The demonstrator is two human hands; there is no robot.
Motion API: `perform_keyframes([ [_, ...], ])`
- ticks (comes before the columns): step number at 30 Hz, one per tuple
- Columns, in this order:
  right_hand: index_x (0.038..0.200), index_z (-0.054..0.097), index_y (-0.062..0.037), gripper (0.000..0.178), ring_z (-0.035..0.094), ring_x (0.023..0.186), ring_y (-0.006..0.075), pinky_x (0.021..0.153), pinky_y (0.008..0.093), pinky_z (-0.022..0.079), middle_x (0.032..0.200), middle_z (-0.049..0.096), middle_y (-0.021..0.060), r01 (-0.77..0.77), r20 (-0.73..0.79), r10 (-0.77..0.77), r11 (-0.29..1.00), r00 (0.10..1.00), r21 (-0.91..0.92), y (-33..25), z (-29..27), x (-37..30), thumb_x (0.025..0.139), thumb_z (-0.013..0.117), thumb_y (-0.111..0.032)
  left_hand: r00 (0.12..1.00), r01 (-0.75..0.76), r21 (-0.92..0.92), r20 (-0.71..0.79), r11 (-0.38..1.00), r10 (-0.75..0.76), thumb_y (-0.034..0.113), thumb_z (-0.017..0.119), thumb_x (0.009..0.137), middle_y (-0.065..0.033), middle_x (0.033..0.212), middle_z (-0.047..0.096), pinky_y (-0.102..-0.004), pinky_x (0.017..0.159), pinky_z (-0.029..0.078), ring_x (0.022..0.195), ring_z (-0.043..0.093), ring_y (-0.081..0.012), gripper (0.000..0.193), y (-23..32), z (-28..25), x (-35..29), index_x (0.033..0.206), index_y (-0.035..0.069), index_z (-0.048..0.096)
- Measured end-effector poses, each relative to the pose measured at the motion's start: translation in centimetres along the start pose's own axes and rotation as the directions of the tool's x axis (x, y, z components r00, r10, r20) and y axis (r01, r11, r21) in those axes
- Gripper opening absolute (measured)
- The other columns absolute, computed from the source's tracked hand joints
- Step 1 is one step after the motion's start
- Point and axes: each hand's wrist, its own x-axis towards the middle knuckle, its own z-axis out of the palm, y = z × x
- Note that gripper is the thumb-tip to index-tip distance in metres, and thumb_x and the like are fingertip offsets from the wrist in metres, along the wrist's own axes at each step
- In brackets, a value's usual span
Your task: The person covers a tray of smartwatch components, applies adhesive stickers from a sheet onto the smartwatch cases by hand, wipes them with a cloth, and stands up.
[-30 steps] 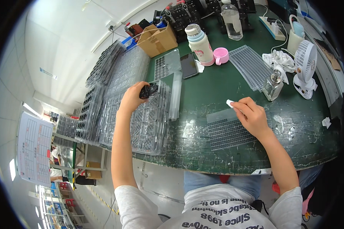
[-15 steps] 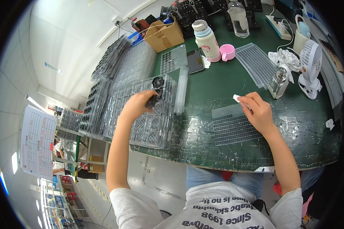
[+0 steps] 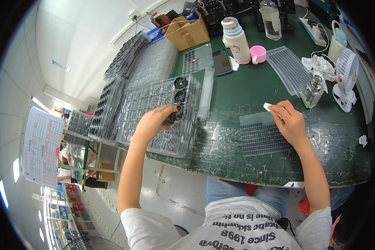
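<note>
My left hand (image 3: 153, 121) is over a clear plastic compartment tray (image 3: 154, 99), its fingers closed on a small black part (image 3: 169, 120). Most of that part is hidden under the fingers. Along the tray's right column sit round black parts (image 3: 181, 83), the lowest of them touching or close to my fingertips. My right hand (image 3: 291, 121) pinches a small white wad of wipe (image 3: 267, 107). It hovers above the upper right of a translucent sheet (image 3: 262, 137) with rows of small black pieces.
Stacked clear trays (image 3: 148, 66) stand at the left. Further back are a cardboard box (image 3: 187, 35), a phone (image 3: 222, 62), a flask (image 3: 237, 43) and a pink cup (image 3: 258, 54). At right are a glass bottle (image 3: 312, 92), a white fan (image 3: 346, 75) and another sheet (image 3: 288, 68).
The whole view has shifted slightly. My left hand has moved a little nearer me along the tray's right column, and a third round black part shows there. The right hand keeps its pinch.
</note>
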Motion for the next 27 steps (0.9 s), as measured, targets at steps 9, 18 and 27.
perform_keyframes([
  [9, 0.096, 0.066, -0.0061, 0.019, 0.060, 0.059, 0.0193, 0.052, 0.0308, 0.048, 0.085, 0.060, 0.0043, 0.002, 0.025, -0.002, 1.000, 1.000, 0.006, -0.2, 0.3, -0.1, 0.078, 0.070, 0.000, 0.998, -0.049, 0.033, 0.038, 0.998, 0.048, 0.013, 0.081, 0.061, -0.0018, 0.126, 0.061, -0.0385, 0.088, 0.052, 0.109, 0.060, -0.0298, 0.064, -0.1, 0.1, -1.6, 0.121, 0.012, 0.057],
  [18, 0.096, 0.066, -0.0060, 0.020, 0.060, 0.059, 0.0194, 0.052, 0.0310, 0.047, 0.085, 0.060, 0.0044, -0.012, 0.014, 0.012, 1.000, 1.000, -0.001, 0.0, 0.3, -0.1, 0.078, 0.070, 0.000, 0.994, -0.102, 0.083, 0.038, 0.991, 0.100, 0.007, 0.079, 0.061, -0.0007, 0.124, 0.063, -0.0365, 0.085, 0.053, 0.107, 0.061, -0.0254, 0.065, 1.2, -0.9, -4.0, 0.122, 0.013, 0.058],
  [27, 0.098, 0.067, -0.0058, 0.020, 0.059, 0.058, 0.0188, 0.051, 0.0308, 0.047, 0.086, 0.060, 0.0046, -0.017, 0.021, 0.018, 1.000, 1.000, -0.012, 0.2, 0.4, -0.1, 0.079, 0.070, 0.001, 0.974, -0.024, 0.046, 0.225, 0.999, 0.013, 0.009, 0.081, 0.058, -0.0012, 0.117, 0.065, -0.0376, 0.083, 0.053, 0.104, 0.062, -0.0251, 0.070, 2.0, -1.2, -5.8, 0.124, 0.017, 0.058],
])
